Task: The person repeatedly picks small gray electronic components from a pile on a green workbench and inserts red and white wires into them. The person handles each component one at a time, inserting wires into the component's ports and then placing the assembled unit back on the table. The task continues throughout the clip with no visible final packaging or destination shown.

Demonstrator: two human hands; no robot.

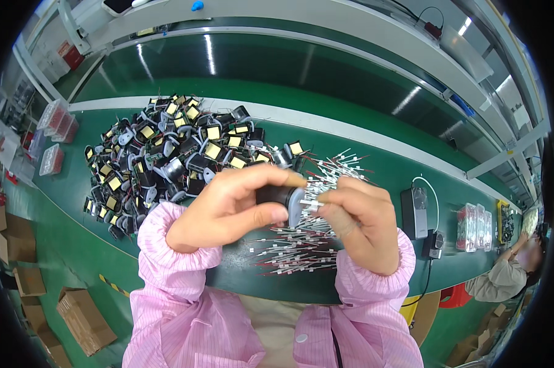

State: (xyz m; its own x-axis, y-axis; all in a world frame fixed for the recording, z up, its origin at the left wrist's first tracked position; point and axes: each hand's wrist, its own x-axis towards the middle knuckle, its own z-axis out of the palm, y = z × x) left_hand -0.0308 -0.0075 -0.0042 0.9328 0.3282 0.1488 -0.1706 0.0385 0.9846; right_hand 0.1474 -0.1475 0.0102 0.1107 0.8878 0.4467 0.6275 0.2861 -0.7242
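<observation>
My left hand (231,208) is closed round a black cylindrical part (274,194) with a grey disc-shaped end (295,208), held just above the table. The thumb and fingers grip it from both sides, and the disc faces right. My right hand (366,224) pinches a small white connector (309,205) right by the disc; whether it is plugged in I cannot tell. Beneath and around the hands lie many thin red and white wire leads (301,251) with white ends. Left and beyond, a heap of similar black parts (213,150) carries yellow pads.
A grey-black box-shaped device (414,213) with a white cable stands to the right. Beyond it are clear plastic containers (470,227), and a co-worker (504,276) sits at the far right. Behind the green table runs a green conveyor belt (258,61). Cardboard boxes (86,322) lie on the floor at left.
</observation>
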